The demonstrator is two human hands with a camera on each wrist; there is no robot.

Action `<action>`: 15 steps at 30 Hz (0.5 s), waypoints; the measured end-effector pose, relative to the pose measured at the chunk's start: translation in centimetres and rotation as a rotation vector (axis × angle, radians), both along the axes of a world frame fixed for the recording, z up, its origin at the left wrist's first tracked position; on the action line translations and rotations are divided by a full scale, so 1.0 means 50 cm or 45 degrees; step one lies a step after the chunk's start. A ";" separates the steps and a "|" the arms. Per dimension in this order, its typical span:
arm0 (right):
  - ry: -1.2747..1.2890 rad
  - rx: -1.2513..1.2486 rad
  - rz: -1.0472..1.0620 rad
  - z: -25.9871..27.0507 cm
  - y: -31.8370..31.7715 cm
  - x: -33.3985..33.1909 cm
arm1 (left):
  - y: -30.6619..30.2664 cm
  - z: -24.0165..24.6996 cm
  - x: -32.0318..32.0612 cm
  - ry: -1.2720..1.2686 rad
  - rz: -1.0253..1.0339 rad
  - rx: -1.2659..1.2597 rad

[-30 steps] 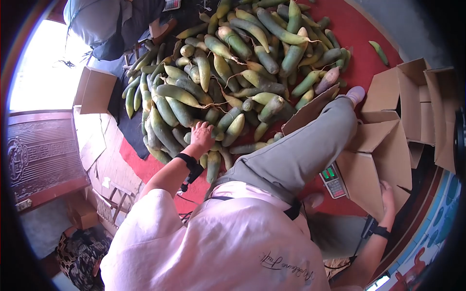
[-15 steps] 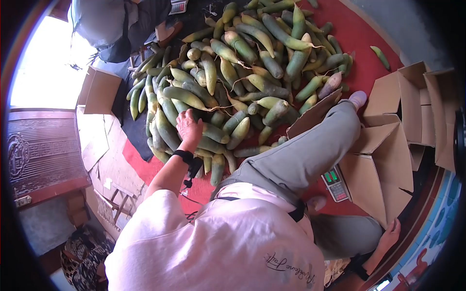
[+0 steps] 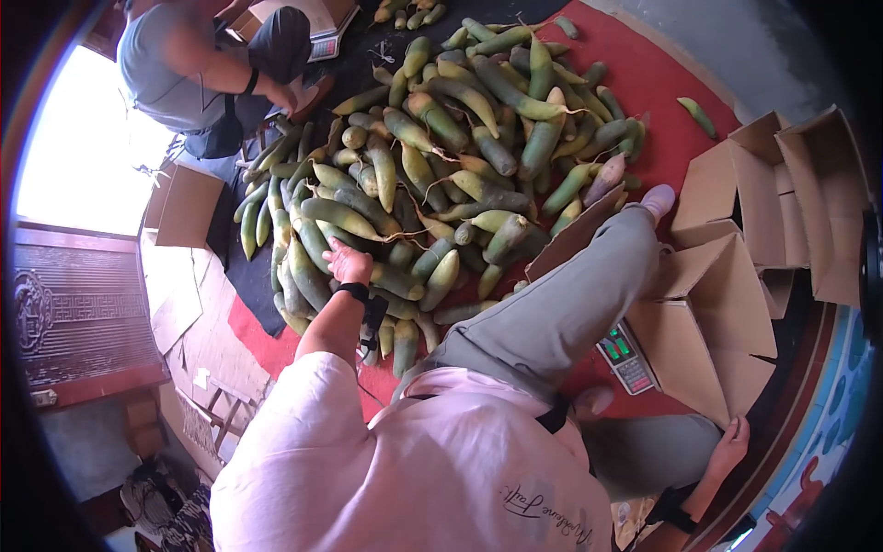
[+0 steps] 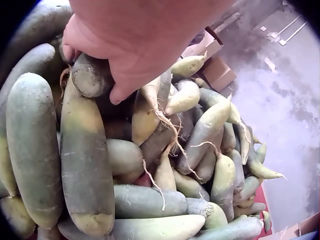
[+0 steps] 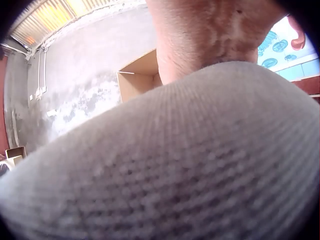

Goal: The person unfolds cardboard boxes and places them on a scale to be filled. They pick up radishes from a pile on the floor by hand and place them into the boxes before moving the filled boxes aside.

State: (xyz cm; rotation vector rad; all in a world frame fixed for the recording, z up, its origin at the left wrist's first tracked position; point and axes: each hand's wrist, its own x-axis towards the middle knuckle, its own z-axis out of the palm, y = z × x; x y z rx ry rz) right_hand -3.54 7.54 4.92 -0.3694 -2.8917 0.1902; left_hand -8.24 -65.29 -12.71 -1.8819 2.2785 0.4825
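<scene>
Green radishes lie in a large heap (image 3: 441, 156). My left hand (image 3: 349, 264) is at the heap's near left side; in the left wrist view the hand (image 4: 145, 40) has its thumb and fingers round the blunt end of a dark green radish (image 4: 89, 79). Just below that end, a thick radish (image 4: 87, 160) lies lengthwise. My right hand (image 3: 729, 449) is beside my bent knee, fingertips at the lower corner of an open cardboard box (image 3: 676, 354). In the right wrist view, the knee hides the fingers of the hand (image 5: 210, 37).
A scale (image 3: 627, 361) with a lit green display stands between my legs and the box. More open boxes (image 3: 773, 198) stand at the right. Another person (image 3: 198, 74) sits at the upper left, near a second scale (image 3: 325, 46). One radish (image 3: 697, 117) lies apart on the red mat.
My left hand has shifted left across the heap and now grips a radish end. My right hand has dropped from the box's side to its lower corner. More of the other person shows.
</scene>
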 end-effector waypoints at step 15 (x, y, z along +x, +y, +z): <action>0.027 -0.152 -0.039 -0.016 -0.005 -0.008 | -0.012 0.031 0.056 1.046 0.529 1.369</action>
